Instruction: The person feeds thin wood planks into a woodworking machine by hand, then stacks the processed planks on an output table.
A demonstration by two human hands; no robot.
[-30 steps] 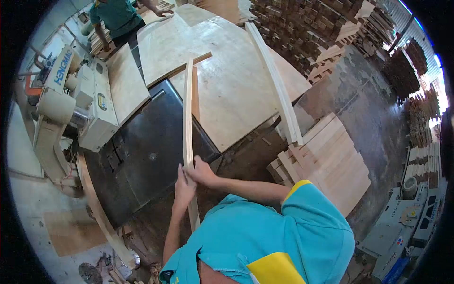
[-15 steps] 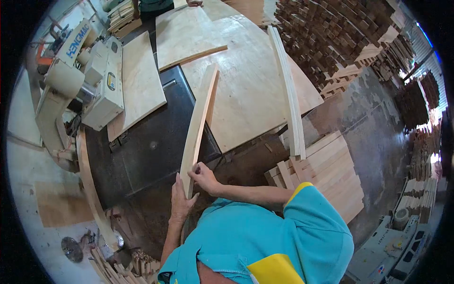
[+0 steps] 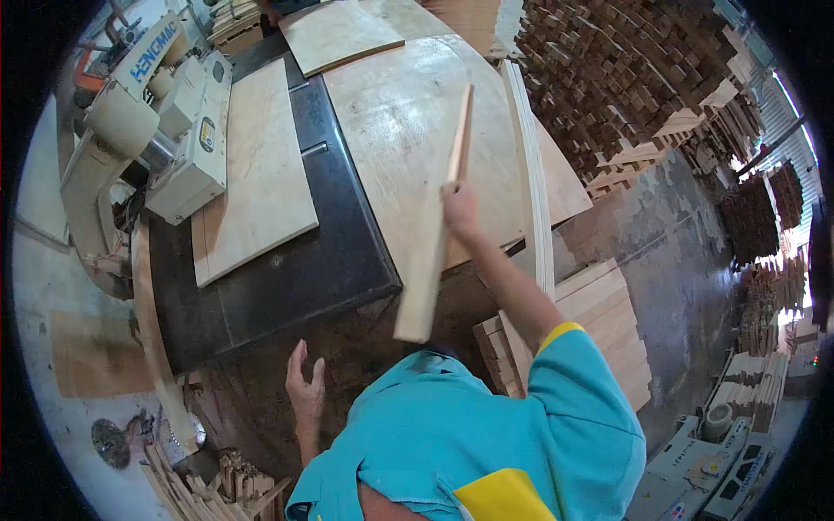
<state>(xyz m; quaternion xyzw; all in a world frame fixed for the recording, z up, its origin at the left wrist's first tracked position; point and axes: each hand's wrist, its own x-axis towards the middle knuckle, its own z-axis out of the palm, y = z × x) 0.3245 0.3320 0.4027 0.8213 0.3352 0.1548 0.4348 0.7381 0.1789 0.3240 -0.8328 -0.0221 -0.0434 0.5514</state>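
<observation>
A long pale wooden board (image 3: 424, 282) slants up over the near edge of the plywood-covered table, its near end close to my body and slightly blurred. My right hand (image 3: 459, 207) is wrapped round it, about midway along. Lower down to the left, my left hand (image 3: 306, 391) is off the board, held in the air with thumb and fingers apart. Beyond the board lies a large plywood sheet (image 3: 373, 113). A long, pale layered strip (image 3: 532, 174) rests along the right side of that sheet.
At left, a machine (image 3: 187, 148) stands over a black table (image 3: 287, 300) with a plywood panel (image 3: 256, 165) on it. Another panel (image 3: 339, 35) lies at the far end, near a person's hand (image 3: 272, 15). Stacked boards (image 3: 608, 321) stand at right; timber piles (image 3: 625, 78) rise behind.
My right hand has lifted the board and carried it to the right. My left hand has let go of it. The far panel has slid away; the one by the machine sits nearer me.
</observation>
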